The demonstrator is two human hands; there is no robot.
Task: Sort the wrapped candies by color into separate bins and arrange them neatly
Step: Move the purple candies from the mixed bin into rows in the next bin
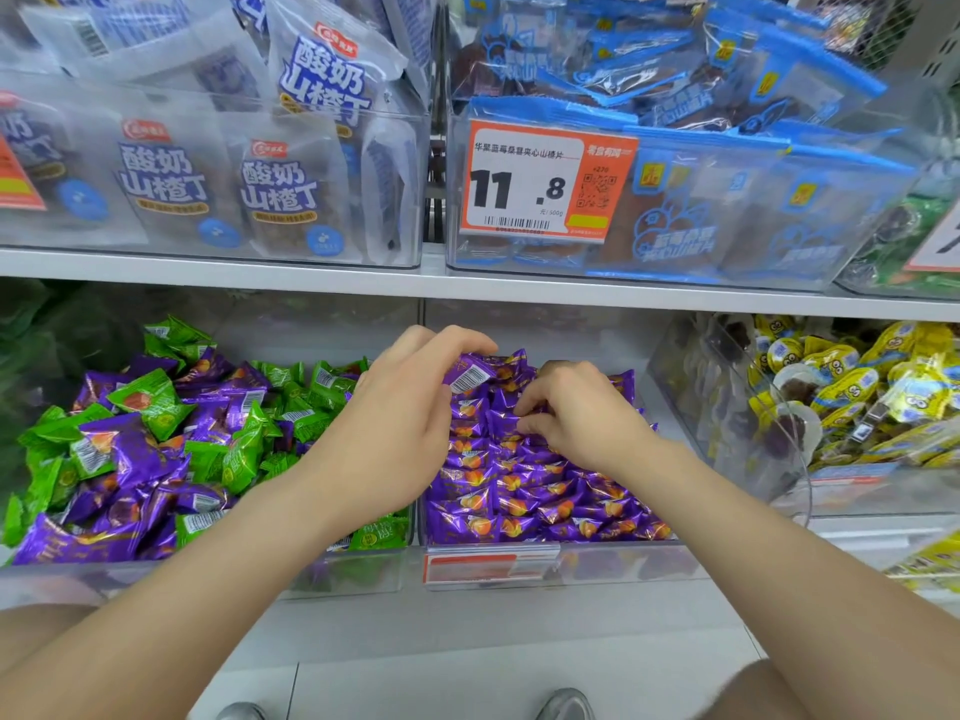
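Supermarket shelving fills the head view, two tiers of clear bins; on the upper shelf [311, 275] white and blue snack packs sit behind an orange price tag [540, 184]; yellow packs [857, 387] crowd the lower right. A person works the lower tier; the left hand [405, 402] curls its fingers round one purple candy [467, 375], barcode up, over the back of the middle bin [623, 563]; the right hand [582, 413], fingers bent, pinches at the sorted purple candies [519, 506], which lie there in tidy overlapping rows. That bin shows purple only and looks largely filled, its back rows looser than the front. The job seems well under way yet far from finished; the left bin [52, 582] holds a jumbled heap of green candies [150, 402] and mixed purple candies [130, 459]; no bin of green alone is visible. Those purple pieces appear left to be carried across, and the greens left to be straightened.
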